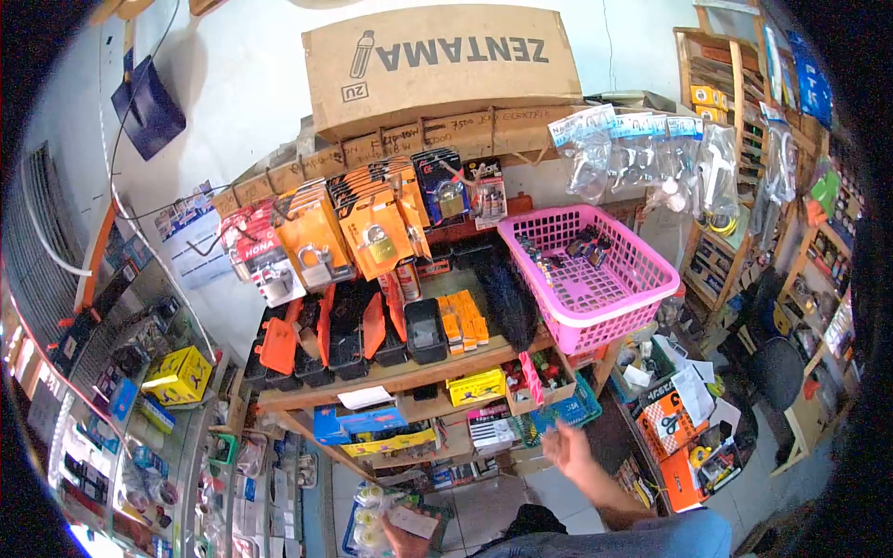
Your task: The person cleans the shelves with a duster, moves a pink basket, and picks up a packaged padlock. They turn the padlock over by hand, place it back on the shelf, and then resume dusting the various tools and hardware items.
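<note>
My left hand [406, 540] is low in the view, closed around a clear plastic pack [370, 526] of pale round pieces. A white card [414, 522] lies across that hand; its fingers are partly hidden. My right hand [567, 450] is raised in front of the lower shelf, fingers apart and loosely bent, with nothing visible in it. Just beyond it are a teal basket [581, 406] and a pink strip [530, 379] hanging from the upper shelf.
A pink basket [609, 327] with small dark items stands on the wooden shelf [409, 377]. Carded padlocks [379, 244] hang above black bins [346, 358]. A glass case [177, 484] is at left; an orange box [668, 423] and loose goods crowd the right.
</note>
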Demonstrator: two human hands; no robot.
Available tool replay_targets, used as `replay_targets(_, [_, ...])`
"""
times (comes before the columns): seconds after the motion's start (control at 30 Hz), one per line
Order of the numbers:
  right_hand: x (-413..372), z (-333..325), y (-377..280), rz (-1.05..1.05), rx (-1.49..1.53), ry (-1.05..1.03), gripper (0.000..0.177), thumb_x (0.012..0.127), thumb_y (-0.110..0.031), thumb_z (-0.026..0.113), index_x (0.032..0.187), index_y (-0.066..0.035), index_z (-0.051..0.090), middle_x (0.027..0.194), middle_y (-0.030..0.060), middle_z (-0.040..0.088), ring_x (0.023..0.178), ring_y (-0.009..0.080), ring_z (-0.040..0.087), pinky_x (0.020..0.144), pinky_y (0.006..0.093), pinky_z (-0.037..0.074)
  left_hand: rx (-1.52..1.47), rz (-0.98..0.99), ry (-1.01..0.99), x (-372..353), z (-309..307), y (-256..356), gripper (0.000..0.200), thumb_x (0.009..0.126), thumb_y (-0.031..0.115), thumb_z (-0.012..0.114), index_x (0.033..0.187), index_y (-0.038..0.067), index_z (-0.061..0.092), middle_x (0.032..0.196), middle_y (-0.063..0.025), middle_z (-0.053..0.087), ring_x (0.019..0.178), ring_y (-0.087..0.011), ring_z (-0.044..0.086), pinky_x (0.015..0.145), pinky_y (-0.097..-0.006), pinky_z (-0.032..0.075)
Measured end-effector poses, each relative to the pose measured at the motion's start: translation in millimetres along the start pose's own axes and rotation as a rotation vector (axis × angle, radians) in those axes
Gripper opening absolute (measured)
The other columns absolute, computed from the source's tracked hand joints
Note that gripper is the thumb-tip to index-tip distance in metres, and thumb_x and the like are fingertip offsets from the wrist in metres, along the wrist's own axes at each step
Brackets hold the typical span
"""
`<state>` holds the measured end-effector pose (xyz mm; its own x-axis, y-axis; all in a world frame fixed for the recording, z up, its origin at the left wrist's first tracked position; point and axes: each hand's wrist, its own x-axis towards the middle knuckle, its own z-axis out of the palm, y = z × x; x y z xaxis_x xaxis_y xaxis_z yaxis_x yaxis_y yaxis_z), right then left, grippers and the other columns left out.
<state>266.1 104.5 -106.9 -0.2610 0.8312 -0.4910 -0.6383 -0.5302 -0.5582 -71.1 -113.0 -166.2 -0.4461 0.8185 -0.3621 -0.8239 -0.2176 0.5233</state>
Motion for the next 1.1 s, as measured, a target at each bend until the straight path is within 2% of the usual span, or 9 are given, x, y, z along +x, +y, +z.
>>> replay_targets(0.03, [-5.5, -25.5, 28.8, 0.031, -0.006, -0.037, 0.021, 0.091, -0.033, 0.058, 0.103, -0.016, 0.057, 0.093, 0.0008, 0.061, 0.082, 0.0218, 0.063, 0.068, 0.0364, 0.05, 0.008, -0.001, 0.002, 7.4, -6.5, -3.5, 0.061, 0.085, 0.066, 0.043, 0.106, 0.011, 0.061, 0.095, -0.0087, 0.064, 0.09, -0.0323, 0.06, 0.083, -0.0681, 0.041])
replay_targets(0.1, [-1.1, -77.0, 93.4, 0.368, 0.368, -0.752, 0.021, 0.093, -0.024, 0.055, 0.108, -0.009, 0.058, 0.097, 0.0089, 0.066, 0.091, 0.0206, 0.065, 0.074, 0.0337, 0.051, 0.019, -0.322, -0.053, 9.5, 20.8, -8.6, 0.059, 0.085, 0.064, 0.044, 0.105, 0.011, 0.061, 0.096, -0.0102, 0.064, 0.089, -0.033, 0.06, 0.086, -0.0673, 0.041])
replay_targets(0.17, [-62.2, -46.6, 114.3, 0.379, -0.229, -0.063, 0.033, 0.095, -0.03, 0.054, 0.12, -0.008, 0.053, 0.108, 0.0089, 0.065, 0.093, 0.0196, 0.064, 0.076, 0.0311, 0.051, 0.081, -0.371, 0.001, 17.5, 54.6, -23.0, 0.057, 0.086, 0.063, 0.045, 0.102, 0.011, 0.06, 0.09, -0.0091, 0.061, 0.083, -0.0312, 0.058, 0.081, -0.0622, 0.043])
replay_targets(0.3, [-74.8, -10.3, 144.9, 0.406, -0.626, -0.419, 0.044, 0.096, -0.037, 0.056, 0.126, -0.006, 0.05, 0.113, 0.0083, 0.064, 0.092, 0.0185, 0.063, 0.077, 0.0304, 0.051, 0.307, -0.454, 0.101, 27.6, 97.9, -61.7, 0.052, 0.088, 0.06, 0.048, 0.101, 0.011, 0.058, 0.077, -0.005, 0.055, 0.071, -0.026, 0.054, 0.071, -0.0484, 0.046])
replay_targets(0.37, [-70.1, -8.9, 170.4, -0.019, -0.923, -0.608, 0.039, 0.094, -0.031, 0.061, 0.122, -0.005, 0.051, 0.111, 0.0086, 0.063, 0.092, 0.0192, 0.063, 0.076, 0.0306, 0.051, 0.372, -0.435, 0.118, 34.5, 102.2, -80.6, 0.05, 0.089, 0.059, 0.049, 0.104, 0.012, 0.058, 0.078, -0.0029, 0.055, 0.071, -0.0241, 0.054, 0.07, -0.0447, 0.046])
replay_targets(0.47, [-78.4, 18.5, 123.7, -0.209, -1.186, -0.518, 0.031, 0.091, -0.028, 0.066, 0.111, -0.006, 0.055, 0.094, 0.0084, 0.066, 0.084, 0.0197, 0.065, 0.072, 0.0312, 0.051, 0.369, -0.469, -0.279, 12.6, 154.0, -64.8, 0.043, 0.096, 0.048, 0.045, 0.116, 0.012, 0.055, 0.101, -0.004, 0.06, 0.091, -0.021, 0.057, 0.08, -0.0391, 0.047])
replay_targets(0.7, [-84.8, 77.9, 38.8, -0.481, -1.544, -0.567, 0.032, 0.089, -0.04, 0.062, 0.092, -0.008, 0.063, 0.071, 0.0141, 0.065, 0.067, 0.0299, 0.067, 0.059, 0.0405, 0.051, 0.511, -0.402, -0.275, 22.7, 170.1, -64.8, 0.044, 0.099, 0.042, 0.044, 0.127, 0.008, 0.046, 0.12, -0.0041, 0.052, 0.112, -0.0193, 0.049, 0.093, -0.0379, 0.041])
replay_targets(0.97, [-109.1, 188.7, -83.5, -0.508, -1.215, -0.65, 0.036, 0.097, -0.038, 0.051, 0.097, -0.003, 0.06, 0.065, 0.0078, 0.059, 0.06, 0.0166, 0.059, 0.055, 0.0336, 0.047, 0.898, 0.352, -0.672, -30.4, 323.9, 20.7, 0.038, 0.1, 0.014, 0.045, 0.134, -0.003, 0.038, 0.123, -0.0094, 0.052, 0.111, -0.0153, 0.048, 0.099, -0.0298, 0.036])
replay_targets(1.1, [-119.8, 233.0, -138.0, -0.665, -1.118, -0.808, 0.034, 0.098, -0.036, 0.051, 0.099, -0.003, 0.061, 0.063, 0.0003, 0.055, 0.057, 0.0083, 0.052, 0.051, 0.0281, 0.043, 0.884, 0.594, -0.859, -31.1, 389.3, 51.4, 0.026, 0.098, 0.009, 0.049, 0.121, 0.0, 0.043, 0.103, -0.007, 0.057, 0.088, -0.0106, 0.053, 0.077, -0.0257, 0.045])
